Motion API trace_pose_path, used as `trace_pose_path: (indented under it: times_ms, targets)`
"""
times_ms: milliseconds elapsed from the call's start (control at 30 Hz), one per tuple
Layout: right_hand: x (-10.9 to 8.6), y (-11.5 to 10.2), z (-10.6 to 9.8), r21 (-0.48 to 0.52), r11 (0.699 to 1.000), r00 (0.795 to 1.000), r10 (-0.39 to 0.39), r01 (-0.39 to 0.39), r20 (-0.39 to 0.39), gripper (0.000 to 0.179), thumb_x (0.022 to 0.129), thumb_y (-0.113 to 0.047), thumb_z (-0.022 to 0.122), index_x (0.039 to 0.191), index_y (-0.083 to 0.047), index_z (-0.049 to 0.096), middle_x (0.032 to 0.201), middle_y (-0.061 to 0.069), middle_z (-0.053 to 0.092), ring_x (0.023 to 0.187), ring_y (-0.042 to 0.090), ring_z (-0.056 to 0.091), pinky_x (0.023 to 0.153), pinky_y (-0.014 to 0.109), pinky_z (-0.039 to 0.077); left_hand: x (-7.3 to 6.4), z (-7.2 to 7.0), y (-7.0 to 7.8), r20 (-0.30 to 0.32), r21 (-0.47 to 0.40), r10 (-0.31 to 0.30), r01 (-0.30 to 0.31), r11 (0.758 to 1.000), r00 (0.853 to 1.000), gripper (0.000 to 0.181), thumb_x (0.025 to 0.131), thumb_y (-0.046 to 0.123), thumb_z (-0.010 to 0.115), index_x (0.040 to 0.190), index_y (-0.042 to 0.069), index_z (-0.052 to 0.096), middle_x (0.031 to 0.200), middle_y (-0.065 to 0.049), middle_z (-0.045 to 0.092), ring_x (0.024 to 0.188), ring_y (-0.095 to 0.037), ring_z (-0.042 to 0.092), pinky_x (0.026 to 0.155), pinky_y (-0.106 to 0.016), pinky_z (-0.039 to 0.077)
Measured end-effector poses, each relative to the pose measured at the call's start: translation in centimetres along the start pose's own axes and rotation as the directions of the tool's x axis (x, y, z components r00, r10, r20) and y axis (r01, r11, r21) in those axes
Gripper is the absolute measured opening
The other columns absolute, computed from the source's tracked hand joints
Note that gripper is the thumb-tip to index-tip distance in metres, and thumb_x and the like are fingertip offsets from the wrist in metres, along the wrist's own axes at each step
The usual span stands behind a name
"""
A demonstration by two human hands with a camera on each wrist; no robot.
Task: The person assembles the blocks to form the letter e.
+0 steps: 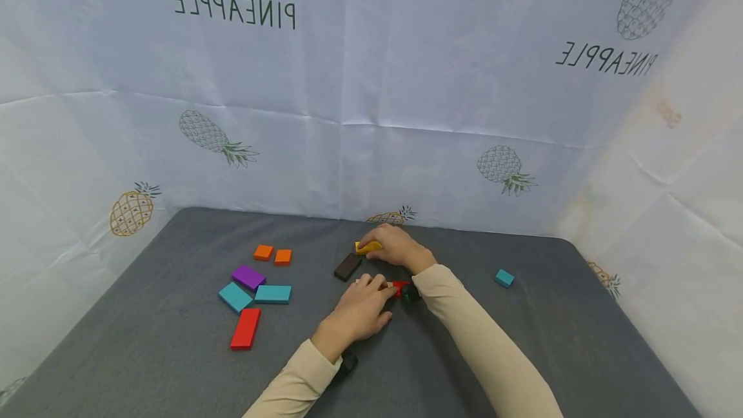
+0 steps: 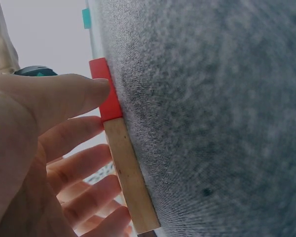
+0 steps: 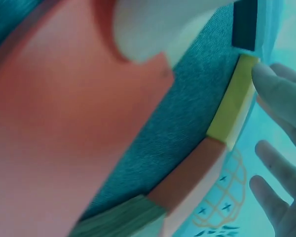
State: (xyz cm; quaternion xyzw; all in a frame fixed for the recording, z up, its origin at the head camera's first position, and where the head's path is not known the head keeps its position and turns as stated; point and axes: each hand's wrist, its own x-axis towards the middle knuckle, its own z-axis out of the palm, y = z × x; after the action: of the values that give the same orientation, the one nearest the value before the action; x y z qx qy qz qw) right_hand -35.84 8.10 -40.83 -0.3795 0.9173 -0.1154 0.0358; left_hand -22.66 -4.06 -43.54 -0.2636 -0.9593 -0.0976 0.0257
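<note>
My left hand (image 1: 358, 308) reaches across a natural wood block (image 2: 130, 177) and a red block (image 2: 106, 81) that lie end to end; its thumb overlaps the red one and its fingertips rest along the wood. Farther back, my right hand (image 1: 396, 248) touches a yellow block (image 1: 369, 248). In the right wrist view a fingertip meets the yellow block's edge, with the other fingers spread. A reddish block (image 3: 187, 175) and a greenish-looking block (image 3: 123, 219) continue that row. A dark brown block (image 1: 348, 266) lies beside the yellow one.
To the left on the grey table (image 1: 174, 315) lie two orange blocks (image 1: 264, 252), a purple block (image 1: 248, 277), two teal blocks (image 1: 273, 294) and another red block (image 1: 246, 329). A small teal block (image 1: 504, 278) sits at the right. A pineapple-print cloth (image 1: 371, 82) hangs behind.
</note>
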Motion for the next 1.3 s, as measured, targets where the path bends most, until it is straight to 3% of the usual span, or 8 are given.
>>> trace_pose_path:
  times_ms: [200,467,733,1067,1300]
  targets:
    - [0.5,-0.7,-0.2,-0.065,0.995,0.994,-0.065,0.071,0.091,0.030,0.092,-0.020,0.071,0.121,-0.019,0.073,0.137,0.002,0.063,0.131,0.028,0.052,0.110,0.046,0.042,-0.2,0.0,-0.1,-0.020,0.020,0.016,-0.015,1.000,1.000,0.042,0.093,0.033,0.070,0.132,0.017,0.065,0.121,0.000,0.057,0.107,-0.020,0.052,0.091,-0.036,0.048]
    - [1.1,-1.6,-0.3,-0.146,0.980,0.984,-0.118,0.137,0.132,0.028,0.091,-0.019,0.071,0.119,-0.021,0.074,0.142,0.001,0.059,0.141,0.035,0.043,0.115,0.050,0.035,-0.2,0.0,-0.1,-0.015,0.028,0.021,-0.021,0.999,1.000,0.040,0.094,0.034,0.069,0.130,0.018,0.064,0.124,0.000,0.056,0.110,-0.021,0.053,0.092,-0.036,0.048]
    - [1.7,-2.0,-0.3,-0.206,0.964,0.982,-0.146,0.169,0.119,0.028,0.090,-0.020,0.072,0.118,-0.023,0.075,0.125,-0.005,0.070,0.134,0.030,0.052,0.110,0.046,0.042,-0.2,0.0,-0.2,-0.024,0.015,0.024,-0.024,1.000,0.999,0.039,0.093,0.033,0.069,0.129,0.017,0.065,0.125,-0.001,0.057,0.110,-0.022,0.053,0.093,-0.038,0.048]
    - [1.8,-2.1,-0.2,-0.193,0.974,0.989,-0.099,0.119,0.106,0.029,0.092,-0.020,0.070,0.120,-0.023,0.073,0.122,-0.002,0.071,0.115,0.021,0.064,0.101,0.041,0.049,-0.3,-0.3,-0.1,-0.018,0.014,0.026,-0.026,1.000,1.000,0.037,0.093,0.033,0.069,0.127,0.017,0.067,0.123,-0.001,0.057,0.109,-0.022,0.053,0.094,-0.038,0.048]
    - [1.7,-2.2,-0.1,-0.195,0.975,0.990,-0.092,0.111,0.106,0.028,0.093,-0.017,0.068,0.121,-0.021,0.073,0.122,0.000,0.071,0.112,0.020,0.065,0.097,0.039,0.052,-0.3,-0.3,-0.1,-0.011,0.018,0.022,-0.022,1.000,1.000,0.038,0.093,0.033,0.069,0.128,0.017,0.067,0.124,-0.001,0.057,0.109,-0.022,0.052,0.095,-0.038,0.047]
